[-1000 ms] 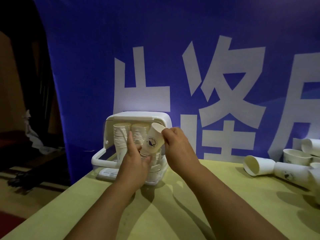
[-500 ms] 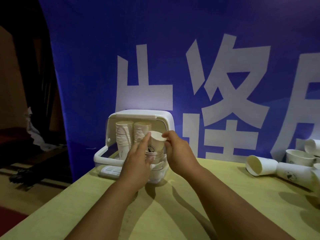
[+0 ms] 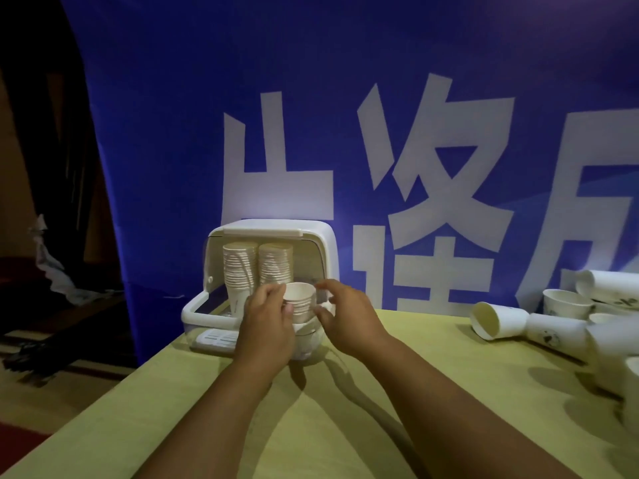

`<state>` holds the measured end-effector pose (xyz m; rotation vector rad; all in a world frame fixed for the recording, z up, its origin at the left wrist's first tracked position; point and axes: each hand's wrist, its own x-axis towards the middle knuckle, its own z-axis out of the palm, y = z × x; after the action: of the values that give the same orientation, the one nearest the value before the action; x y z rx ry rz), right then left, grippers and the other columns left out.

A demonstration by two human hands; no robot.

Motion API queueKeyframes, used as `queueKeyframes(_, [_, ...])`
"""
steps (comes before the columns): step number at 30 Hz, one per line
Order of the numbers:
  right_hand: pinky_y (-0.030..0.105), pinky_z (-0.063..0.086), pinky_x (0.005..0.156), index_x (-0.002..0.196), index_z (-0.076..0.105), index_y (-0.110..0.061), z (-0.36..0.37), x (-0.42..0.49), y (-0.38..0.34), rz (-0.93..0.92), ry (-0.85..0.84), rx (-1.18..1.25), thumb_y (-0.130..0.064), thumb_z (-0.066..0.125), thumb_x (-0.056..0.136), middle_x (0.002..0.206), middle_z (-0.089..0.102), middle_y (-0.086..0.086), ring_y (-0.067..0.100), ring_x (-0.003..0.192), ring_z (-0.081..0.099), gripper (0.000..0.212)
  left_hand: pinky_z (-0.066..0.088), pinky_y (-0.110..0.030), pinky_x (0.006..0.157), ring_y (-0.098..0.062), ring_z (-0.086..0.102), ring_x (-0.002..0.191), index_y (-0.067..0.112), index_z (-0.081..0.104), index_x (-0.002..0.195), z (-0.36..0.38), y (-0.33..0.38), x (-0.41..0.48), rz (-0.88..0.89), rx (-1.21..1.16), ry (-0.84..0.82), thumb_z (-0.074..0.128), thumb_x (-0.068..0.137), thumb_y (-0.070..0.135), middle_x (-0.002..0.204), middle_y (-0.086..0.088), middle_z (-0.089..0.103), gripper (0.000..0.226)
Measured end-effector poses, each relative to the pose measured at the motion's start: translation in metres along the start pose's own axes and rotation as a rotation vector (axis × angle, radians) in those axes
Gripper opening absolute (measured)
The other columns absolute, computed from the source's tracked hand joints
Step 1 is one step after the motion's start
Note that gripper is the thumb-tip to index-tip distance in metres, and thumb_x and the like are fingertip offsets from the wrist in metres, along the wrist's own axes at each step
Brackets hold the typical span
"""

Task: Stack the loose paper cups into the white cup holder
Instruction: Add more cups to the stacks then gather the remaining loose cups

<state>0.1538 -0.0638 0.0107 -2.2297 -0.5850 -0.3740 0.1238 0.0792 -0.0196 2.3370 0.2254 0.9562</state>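
The white cup holder [image 3: 321,247] stands open at the table's back left, with two tall stacks of paper cups [image 3: 257,267] inside. In front of them is a shorter stack of cups [image 3: 300,302], its top cup seated upright. My left hand [image 3: 268,326] wraps the left side of this short stack. My right hand [image 3: 345,316] is just right of it, fingers spread and slightly off the rim. Several loose paper cups [image 3: 498,319] lie on their sides at the far right of the table.
A blue banner [image 3: 380,133] with large white characters hangs directly behind the yellow-green table [image 3: 345,426]. The table's left edge runs diagonally, with dark floor and clutter [image 3: 52,281] beyond it.
The cup held tilted in my right hand went down onto the short stack. My right hand has let go and opened; my left hand stays on the stack.
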Motion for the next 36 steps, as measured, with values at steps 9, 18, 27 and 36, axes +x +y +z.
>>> queueKeyframes(9, [0.016, 0.048, 0.066, 0.088, 0.067, -0.021, -0.096, -0.071, 0.017, 0.127, 0.169, -0.085, -0.027, 0.073, 0.089, 0.080, 0.064, -0.006, 0.008, 0.073, 0.061, 0.009, 0.051, -0.031, 0.086, -0.013, 0.051, 0.101, 0.029, 0.063, 0.098, -0.004, 0.063, -0.044, 0.274, 0.195, -0.102, 0.062, 0.095, 0.031, 0.103, 0.011, 0.055, 0.004])
queueKeyframes(18, [0.016, 0.048, 0.067, 0.094, 0.068, -0.025, -0.219, -0.165, 0.044, 0.102, 0.231, -0.250, -0.024, 0.068, 0.092, 0.084, 0.066, -0.011, 0.005, 0.076, 0.061, 0.002, 0.050, -0.016, 0.072, -0.006, 0.057, 0.082, 0.034, 0.056, 0.100, 0.015, 0.195, -0.126, 0.437, 0.007, -0.383, 0.063, 0.096, 0.033, 0.099, 0.014, 0.060, 0.008])
queueKeyframes(27, [0.029, 0.057, 0.079, 0.113, 0.071, -0.026, -0.311, -0.211, 0.121, 0.405, 0.189, -0.543, -0.016, 0.068, 0.090, 0.114, 0.068, -0.002, 0.015, 0.092, 0.064, 0.026, 0.052, -0.037, 0.101, -0.020, 0.054, 0.125, 0.038, 0.051, 0.140, 0.074, 0.298, -0.188, 0.447, -0.187, -0.758, 0.063, 0.097, 0.027, 0.151, 0.011, 0.038, 0.045])
queueKeyframes(36, [0.034, 0.044, 0.093, 0.123, 0.068, -0.034, -0.314, -0.209, 0.153, 0.319, -0.045, -0.814, -0.017, 0.067, 0.090, 0.126, 0.056, 0.000, 0.021, 0.111, 0.043, 0.037, 0.057, -0.031, 0.083, -0.013, 0.057, 0.103, 0.036, 0.051, 0.116, 0.100, 0.314, -0.200, 0.396, -0.139, -0.692, 0.068, 0.093, 0.042, 0.130, 0.010, 0.054, 0.030])
